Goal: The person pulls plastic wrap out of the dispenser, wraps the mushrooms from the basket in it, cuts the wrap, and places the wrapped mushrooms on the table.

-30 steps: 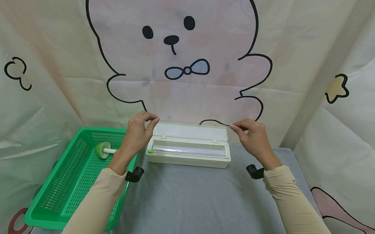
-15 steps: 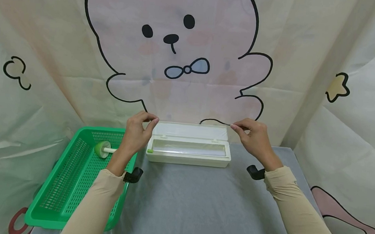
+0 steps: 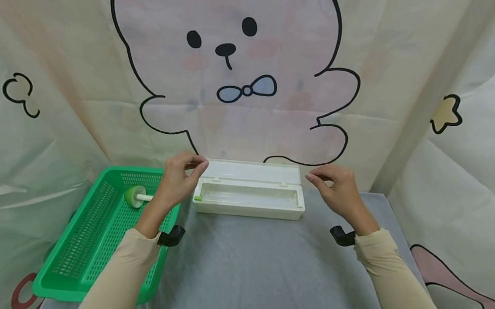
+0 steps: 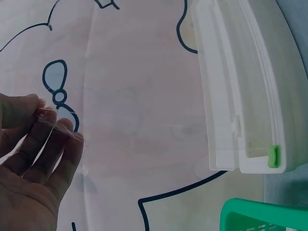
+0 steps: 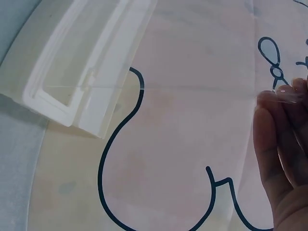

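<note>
Head view, box: a long white box [image 3: 248,202] lies across the grey counter [image 3: 263,270] near the back curtain [image 3: 60,57], its lid [image 3: 252,172] folded open behind the tray.
Head view, left hand: the left hand [image 3: 179,175] is raised at the box's left end, thumb and fingertips pinched together just above the lid's corner.
Head view, right hand: the right hand [image 3: 335,189] is at the box's right end, fingertips pinched the same way.
Head view, film: too faint to make out between the hands.
Head view, basket: a green basket [image 3: 85,258] stands left of the box, with a green-headed brush [image 3: 136,196] inside.
Left wrist view, left hand: the thumb and fingers [image 4: 57,144] pinch a clear film [image 4: 55,122], crumpled at the grip; the box [image 4: 240,86] lies well apart, a green clip [image 4: 273,156] at its end.
Right wrist view, right hand: the fingertips [image 5: 284,125] pinch the film's [image 5: 285,96] edge, and a thin straight line of it runs toward the open box [image 5: 82,62].
</note>
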Motion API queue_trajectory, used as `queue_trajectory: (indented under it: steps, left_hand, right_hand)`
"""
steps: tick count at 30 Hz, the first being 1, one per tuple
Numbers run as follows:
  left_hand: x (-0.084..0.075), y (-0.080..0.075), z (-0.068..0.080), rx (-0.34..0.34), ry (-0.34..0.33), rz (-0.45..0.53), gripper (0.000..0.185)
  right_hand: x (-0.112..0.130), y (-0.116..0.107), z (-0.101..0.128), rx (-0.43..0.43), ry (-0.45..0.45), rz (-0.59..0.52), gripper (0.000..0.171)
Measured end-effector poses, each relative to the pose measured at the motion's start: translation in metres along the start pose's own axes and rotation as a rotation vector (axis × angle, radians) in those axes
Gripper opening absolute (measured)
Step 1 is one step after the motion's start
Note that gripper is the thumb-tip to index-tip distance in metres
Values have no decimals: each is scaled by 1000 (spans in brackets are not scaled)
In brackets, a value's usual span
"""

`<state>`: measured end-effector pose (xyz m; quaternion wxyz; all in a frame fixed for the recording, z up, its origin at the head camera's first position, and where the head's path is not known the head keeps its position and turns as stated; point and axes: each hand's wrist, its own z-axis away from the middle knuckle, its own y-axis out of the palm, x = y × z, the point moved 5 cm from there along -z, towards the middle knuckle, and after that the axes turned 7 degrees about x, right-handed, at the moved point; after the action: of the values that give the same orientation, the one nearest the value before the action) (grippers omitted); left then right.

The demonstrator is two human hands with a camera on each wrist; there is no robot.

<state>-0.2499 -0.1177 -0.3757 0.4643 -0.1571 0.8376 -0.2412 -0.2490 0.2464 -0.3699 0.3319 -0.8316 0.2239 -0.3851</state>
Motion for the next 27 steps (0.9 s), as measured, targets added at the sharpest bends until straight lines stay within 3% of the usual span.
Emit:
queue_trajectory:
  steps: [6,10,14,18,22,27]
  left_hand:
    - [0,0,10,64,-4,14,9]
    - [-2,-3,18,155,-40,42,10]
    - [2,-3,30,300,-138,103,12]
    - [12,5,44,486,-205,178,13]
    - [24,20,62,654,-258,258,10]
    - [37,42,87,784,-291,267,11]
  right_hand:
    - [1,1,15,32,14,-76,10]
    - [3,1,24,80,30,-120,13]
    - [6,4,37,199,48,-182,14]
    - [7,15,55,347,80,-234,12]
    - [2,37,79,472,138,-267,8]
    - [-2,68,113,584,198,-260,7]
